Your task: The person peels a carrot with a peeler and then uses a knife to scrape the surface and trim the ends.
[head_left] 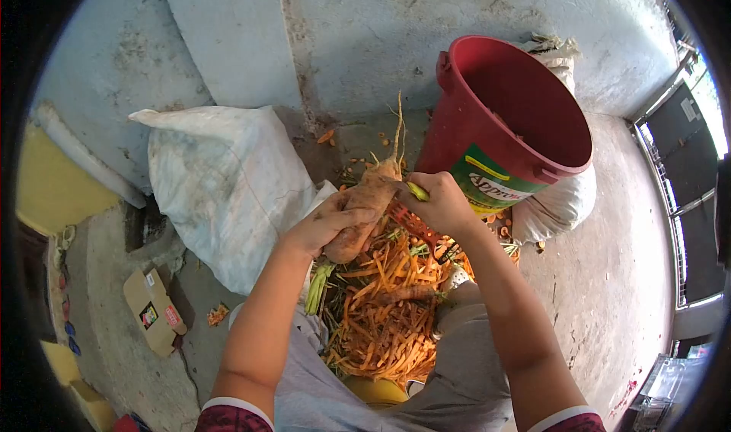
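Carrot (364, 207), centre of view, above the peel heap: my left hand (331, 225) wraps its lower part, fingers closed around it, root tip pointing far. My right hand (440, 203) is clenched on a peeler (415, 217) with a yellow-green and orange handle, set against the carrot's right side. Near, below both hands: orange peelings (384, 314) piled between my knees. Far right: a tilted red bucket (525, 120). Left: a white sack (221, 180); beyond it, a small cardboard box (154, 312).
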`<state>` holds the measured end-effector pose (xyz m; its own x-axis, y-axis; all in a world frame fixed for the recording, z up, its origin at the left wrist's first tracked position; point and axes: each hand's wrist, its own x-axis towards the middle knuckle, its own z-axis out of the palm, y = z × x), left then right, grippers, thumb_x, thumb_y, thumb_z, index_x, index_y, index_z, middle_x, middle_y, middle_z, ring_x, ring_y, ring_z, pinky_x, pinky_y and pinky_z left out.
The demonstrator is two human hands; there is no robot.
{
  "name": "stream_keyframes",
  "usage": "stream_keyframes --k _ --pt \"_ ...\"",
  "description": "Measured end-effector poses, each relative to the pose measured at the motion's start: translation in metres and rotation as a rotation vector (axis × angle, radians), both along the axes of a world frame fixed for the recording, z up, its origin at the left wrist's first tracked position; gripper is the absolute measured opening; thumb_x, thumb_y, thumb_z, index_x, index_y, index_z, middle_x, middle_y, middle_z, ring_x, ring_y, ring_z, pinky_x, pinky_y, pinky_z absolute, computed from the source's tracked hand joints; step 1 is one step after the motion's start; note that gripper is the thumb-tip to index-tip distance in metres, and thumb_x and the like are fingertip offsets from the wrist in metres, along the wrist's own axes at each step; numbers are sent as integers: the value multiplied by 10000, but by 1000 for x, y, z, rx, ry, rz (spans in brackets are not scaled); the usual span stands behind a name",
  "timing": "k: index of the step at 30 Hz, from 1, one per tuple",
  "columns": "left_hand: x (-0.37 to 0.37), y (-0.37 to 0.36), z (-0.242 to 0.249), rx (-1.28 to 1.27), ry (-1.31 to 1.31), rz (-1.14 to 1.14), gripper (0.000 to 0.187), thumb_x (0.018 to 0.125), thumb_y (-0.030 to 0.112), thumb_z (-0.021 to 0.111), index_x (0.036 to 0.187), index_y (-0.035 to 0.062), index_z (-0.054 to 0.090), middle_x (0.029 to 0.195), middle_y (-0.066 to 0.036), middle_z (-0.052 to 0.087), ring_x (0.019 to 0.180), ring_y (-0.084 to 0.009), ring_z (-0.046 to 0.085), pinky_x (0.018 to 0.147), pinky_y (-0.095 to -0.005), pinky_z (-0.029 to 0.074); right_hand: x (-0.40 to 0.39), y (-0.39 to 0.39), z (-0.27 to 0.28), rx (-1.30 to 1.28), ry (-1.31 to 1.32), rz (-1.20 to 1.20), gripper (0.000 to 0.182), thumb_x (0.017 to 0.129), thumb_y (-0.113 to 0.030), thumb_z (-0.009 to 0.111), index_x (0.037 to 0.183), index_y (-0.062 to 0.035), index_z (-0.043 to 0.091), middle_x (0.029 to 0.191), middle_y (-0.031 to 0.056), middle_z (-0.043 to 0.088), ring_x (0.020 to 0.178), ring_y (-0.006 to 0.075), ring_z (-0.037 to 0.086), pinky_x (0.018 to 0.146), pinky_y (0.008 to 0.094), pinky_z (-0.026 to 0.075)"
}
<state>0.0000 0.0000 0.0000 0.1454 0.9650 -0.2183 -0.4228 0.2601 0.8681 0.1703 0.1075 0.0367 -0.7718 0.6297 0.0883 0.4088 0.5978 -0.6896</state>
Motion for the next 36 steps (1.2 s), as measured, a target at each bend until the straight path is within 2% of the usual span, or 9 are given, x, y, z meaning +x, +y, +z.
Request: stream_keyframes --k 5,8,11,17,20,23,29,32,36 --pt "5 -2 7 49 116 29 363 685 184 634 946 -3 464 733 -87 539 603 -181 547 518 -306 467 2 0 -3 58 -4 -5 233 678 -193 601 808 -2 578 611 181 539 574 319 535 541 367 420" --pt "3 -2 10 34 181 -79 473 691 263 646 1055 20 468 892 -54 547 807 -120 515 726 -264 413 2 2 -4 75 -37 -11 227 680 -202 596 797 -9 579 615 182 542 585 328 535 547 368 423" --pt "13 -3 21 213 613 100 541 678 293 654 1092 15 446 940 -67 537 871 -141 498 784 -281 389 2 2 -8 54 -3 -25 233 686 -214 590 794 -8 581 624 187 546 597 335 537 561 369 430" --pt "4 -7 10 -8 252 -53 590 657 312 662 1107 9 432 975 -66 523 881 -147 494 781 -278 390 -1 -2 -11 6 25 7 230 650 -169 576 805 0 583 647 193 555 611 345 539 585 372 439" --pt "1 -4 -1 40 204 -93 552 672 288 652 1098 10 438 955 -50 521 863 -134 491 769 -266 391 -3 -1 -9 84 0 -10 237 626 -152 571 803 6 581 658 203 555 618 348 540 595 376 439" --pt "14 -5 13 141 394 89 503 693 268 633 1079 7 446 907 -38 524 825 -117 488 749 -258 395 -4 5 -16 67 -12 -43 241 627 -157 570 805 5 580 669 211 553 634 352 539 608 382 438" --pt "-6 -8 13 38 185 -201 491 696 277 633 1068 7 461 896 -41 525 830 -124 492 755 -256 393 -3 -1 -1 5 -121 120 249 631 -159 571 821 2 586 689 212 555 663 353 539 635 384 435" --pt "-11 -6 9 -15 155 -246 509 696 286 631 1089 13 457 900 -45 529 845 -131 493 765 -262 389 -5 -3 -2 -33 -105 94 249 630 -153 564 825 0 588 695 214 555 671 354 539 642 382 434" --pt "-1 -6 11 32 324 -149 499 707 293 618 1079 3 453 858 -61 539 776 -124 515 688 -260 427 -4 1 -7 -42 -118 57 249 633 -146 552 828 6 584 700 222 553 671 362 535 642 380 434"
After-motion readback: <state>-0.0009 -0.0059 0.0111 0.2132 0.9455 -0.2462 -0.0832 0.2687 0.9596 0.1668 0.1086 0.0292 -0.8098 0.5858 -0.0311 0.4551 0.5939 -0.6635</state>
